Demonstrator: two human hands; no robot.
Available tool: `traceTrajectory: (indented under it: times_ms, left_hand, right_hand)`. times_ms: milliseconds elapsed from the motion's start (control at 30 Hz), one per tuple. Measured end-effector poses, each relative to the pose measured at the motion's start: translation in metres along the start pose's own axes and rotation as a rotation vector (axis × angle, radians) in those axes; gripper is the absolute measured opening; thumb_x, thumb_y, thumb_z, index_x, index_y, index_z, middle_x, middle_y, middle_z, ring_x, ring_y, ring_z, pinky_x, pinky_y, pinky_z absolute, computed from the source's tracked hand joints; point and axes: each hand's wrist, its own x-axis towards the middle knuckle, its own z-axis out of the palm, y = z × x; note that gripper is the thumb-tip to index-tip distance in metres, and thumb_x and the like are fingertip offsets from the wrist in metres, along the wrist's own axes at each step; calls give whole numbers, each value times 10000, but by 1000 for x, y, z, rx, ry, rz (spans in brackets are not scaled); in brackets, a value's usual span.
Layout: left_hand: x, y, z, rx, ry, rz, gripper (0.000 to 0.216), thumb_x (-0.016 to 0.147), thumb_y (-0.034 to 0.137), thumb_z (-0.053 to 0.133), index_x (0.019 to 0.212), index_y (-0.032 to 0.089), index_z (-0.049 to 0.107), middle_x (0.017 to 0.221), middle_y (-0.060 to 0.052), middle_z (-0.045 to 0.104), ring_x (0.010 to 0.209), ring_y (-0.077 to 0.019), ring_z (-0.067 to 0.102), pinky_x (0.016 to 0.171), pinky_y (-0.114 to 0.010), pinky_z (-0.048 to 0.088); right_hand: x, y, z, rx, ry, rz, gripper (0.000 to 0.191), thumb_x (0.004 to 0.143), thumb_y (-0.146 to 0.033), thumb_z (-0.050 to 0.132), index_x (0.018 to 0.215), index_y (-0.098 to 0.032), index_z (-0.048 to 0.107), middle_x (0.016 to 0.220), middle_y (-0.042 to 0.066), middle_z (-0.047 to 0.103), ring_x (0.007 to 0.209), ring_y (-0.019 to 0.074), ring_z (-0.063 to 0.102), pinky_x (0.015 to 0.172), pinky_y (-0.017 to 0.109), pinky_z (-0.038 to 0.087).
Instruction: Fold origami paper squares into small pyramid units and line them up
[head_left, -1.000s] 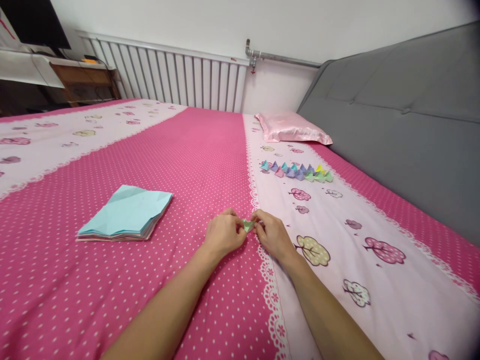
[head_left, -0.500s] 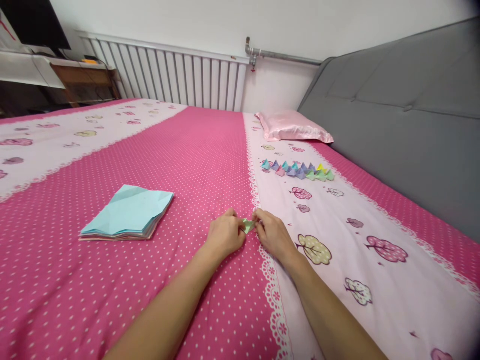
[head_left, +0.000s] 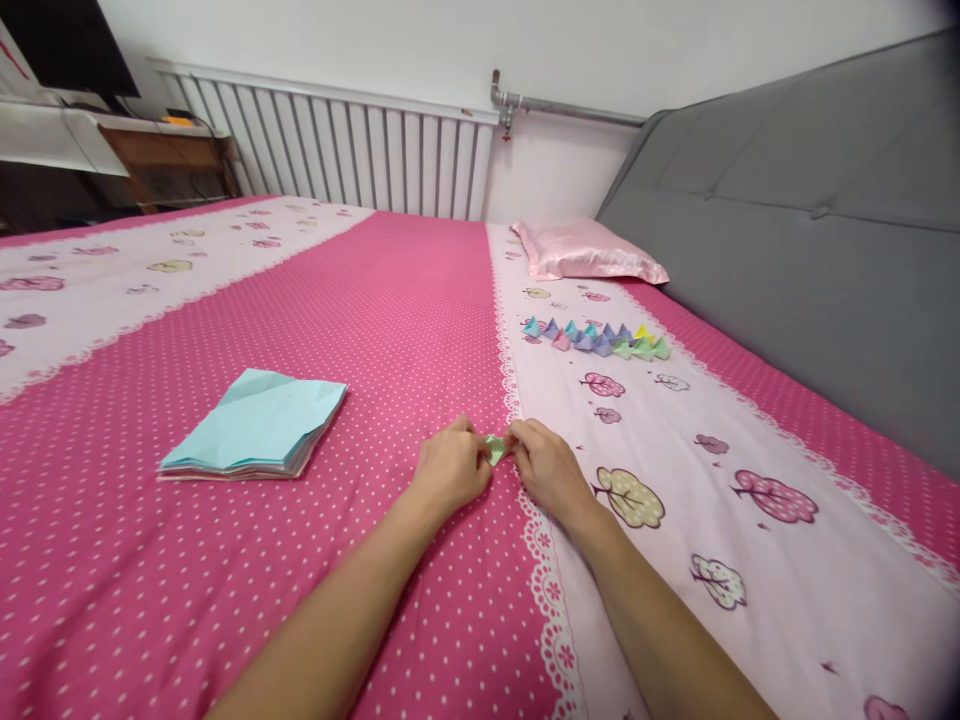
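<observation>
Between my two hands is a small folded piece of light green paper (head_left: 495, 450), just above the bedspread. My left hand (head_left: 453, 465) pinches its left end, and my right hand (head_left: 546, 465) pinches the right end. The fingers cover most of the paper, so its exact shape is hidden. Farther off to the right, several small folded paper boats (head_left: 602, 344) in blue, purple, pink, green and yellow stand close together in two rows. A stack of square paper sheets (head_left: 259, 420), light blue on top, lies to the left of my hands.
The pink dotted bedspread (head_left: 420, 300) spreads under everything. A pink pillow (head_left: 585, 250) lies at the far side by the grey headboard (head_left: 795, 230). A white radiator (head_left: 337, 145) lines the wall, and a monitor (head_left: 67, 45) stands on a desk at the far left.
</observation>
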Motion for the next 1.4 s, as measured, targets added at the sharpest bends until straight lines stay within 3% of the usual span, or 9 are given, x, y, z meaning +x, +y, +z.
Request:
traceTrajectory:
  times_ms: [167,400,567,767,933,1167,1400]
  left_hand:
    - [0,0,0,9,-13,28,261,751,200,416,796,203,674,869,-65,558,726,-185,573,590,-284,398]
    - [0,0,-1,-17,-43,4,256,765,215,435,818,190,684,879,-77,561,774,-196,576,637,-289,413]
    - [-1,-1,1,17,-31,40,268,760,212,430,843,203,684,900,-75,557,757,-199,575,628,-299,417]
    - [-2,0,1,62,-59,46,293,789,206,387,885,196,664,909,-86,538,747,-207,573,615,-309,419]
    - [-3,-1,3,42,-52,39,356,865,288,299,896,192,641,866,-81,528,738,-201,575,631,-310,422]
    - [0,2,4,-1,-34,-11,319,843,229,321,854,165,633,859,-85,560,750,-187,581,687,-300,428]
    - [7,-5,7,-296,116,-72,202,736,135,435,757,158,635,801,-65,616,771,-176,577,739,-303,433]
  right_hand:
    - [-1,-1,1,-28,28,-6,168,792,-115,406,778,-202,548,878,34,560,738,143,540,685,252,400]
    - [-2,-4,2,-27,41,21,72,742,-243,537,783,-189,560,841,35,566,685,144,535,671,265,420]
    - [-1,0,5,-6,1,31,141,799,-215,474,767,-187,608,979,51,594,808,148,569,752,270,428]
    - [-1,2,8,-13,-75,26,187,761,-137,477,835,-199,638,1130,56,563,963,168,559,831,289,420]
    - [1,1,12,-31,-55,36,149,771,-190,500,820,-198,641,1071,62,569,944,175,562,799,288,430]
    - [6,1,18,11,8,72,95,748,-227,565,743,-222,659,997,30,597,854,164,575,743,284,438]
    - [6,-4,17,22,86,102,108,739,-224,562,715,-224,668,941,18,620,762,152,586,681,279,454]
